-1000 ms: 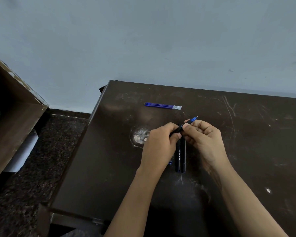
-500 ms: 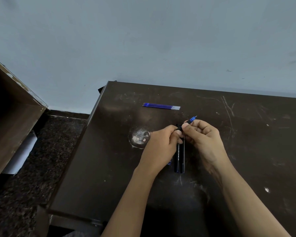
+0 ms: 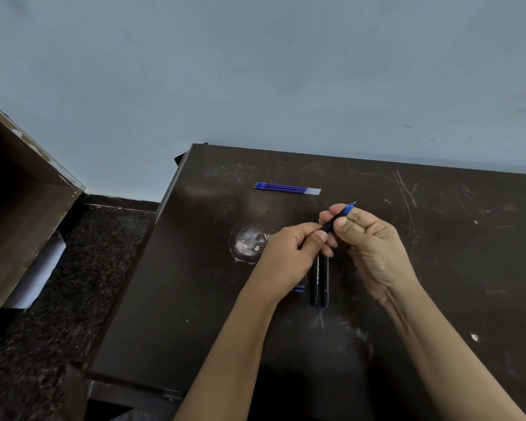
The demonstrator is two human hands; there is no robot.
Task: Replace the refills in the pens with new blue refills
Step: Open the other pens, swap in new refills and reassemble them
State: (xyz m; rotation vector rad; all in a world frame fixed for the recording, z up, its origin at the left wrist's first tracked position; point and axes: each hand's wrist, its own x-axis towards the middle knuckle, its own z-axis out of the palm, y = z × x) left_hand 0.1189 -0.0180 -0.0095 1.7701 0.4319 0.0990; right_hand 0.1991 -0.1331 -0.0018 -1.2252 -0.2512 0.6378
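Observation:
Both hands hold one black pen [image 3: 334,221] with a blue tip above the dark table [image 3: 438,253]. My right hand [image 3: 368,241] grips its front part, with the blue tip poking out past the fingers. My left hand [image 3: 289,256] pinches the rear of the barrel. Two more black pens [image 3: 319,281] lie side by side on the table under the hands. A small blue piece [image 3: 298,289] shows beside my left wrist. Three new blue refills [image 3: 286,188] lie together farther back on the table.
A pale round worn patch [image 3: 249,243] marks the table left of my hands. The table's left edge drops to a speckled dark floor [image 3: 58,299]. A brown wooden box [image 3: 16,208] stands at far left. A grey wall [image 3: 255,71] runs behind the table.
Both hands have lifted the held pen slightly up and to the right. The pens and refills on the table have not moved.

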